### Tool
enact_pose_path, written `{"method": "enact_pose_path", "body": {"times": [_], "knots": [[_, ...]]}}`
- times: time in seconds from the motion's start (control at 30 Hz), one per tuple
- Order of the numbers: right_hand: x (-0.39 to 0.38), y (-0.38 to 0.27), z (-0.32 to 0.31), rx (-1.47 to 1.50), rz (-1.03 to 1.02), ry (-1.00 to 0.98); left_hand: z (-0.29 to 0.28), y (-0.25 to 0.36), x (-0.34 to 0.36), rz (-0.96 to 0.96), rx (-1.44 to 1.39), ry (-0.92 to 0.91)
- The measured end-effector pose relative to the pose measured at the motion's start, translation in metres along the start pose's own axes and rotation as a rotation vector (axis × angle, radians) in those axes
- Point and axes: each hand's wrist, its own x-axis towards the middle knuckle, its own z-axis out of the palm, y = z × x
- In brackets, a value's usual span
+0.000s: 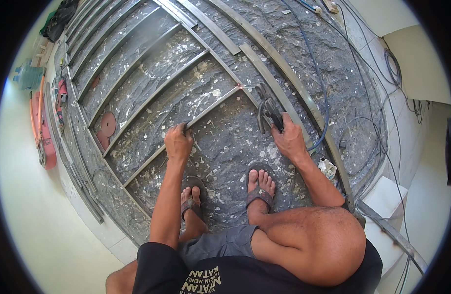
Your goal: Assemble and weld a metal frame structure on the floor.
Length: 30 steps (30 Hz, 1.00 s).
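A ladder-like metal frame of thin grey bars lies on the dark sheet in front of me. My left hand is closed round its nearest long crossbar; a small dark bit shows beside the fingers. In my right hand is a black welding electrode holder, tilted toward the corner where that crossbar meets the right side rail. A thin rod seems to run from its jaws to this joint, which has a reddish glowing spot.
Loose metal bars lie right of the frame, with a blue cable curving over them. Round pinkish discs rest within the frame's left side. A red case stands far left. My sandalled feet are close to the frame.
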Motion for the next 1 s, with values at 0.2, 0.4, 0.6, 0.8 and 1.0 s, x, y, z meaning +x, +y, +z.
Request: {"method": "enact_pose_path", "body": {"times": [0.2, 0.4, 0.6, 0.8, 1.0], "knots": [[0.009, -0.009, -0.011, 0.49, 0.447, -0.199, 0.001, 0.0, 0.0, 0.012, -0.018, 0.009], [-0.002, -0.005, -0.019, -0.418, -0.339, 0.053, 0.001, -0.002, -0.001, 0.014, -0.015, 0.01], [-0.002, 0.001, -0.021, 0.208, 0.304, -0.247, 0.0, 0.0, 0.0, -0.012, -0.007, -0.008], [-0.007, 0.004, -0.025, -0.184, -0.067, -0.085, 0.006, -0.004, -0.001, 0.025, -0.021, 0.038], [-0.02, -0.025, -0.031, -0.116, 0.091, -0.188, 0.0, -0.005, -0.001, 0.02, -0.024, 0.025]]}}
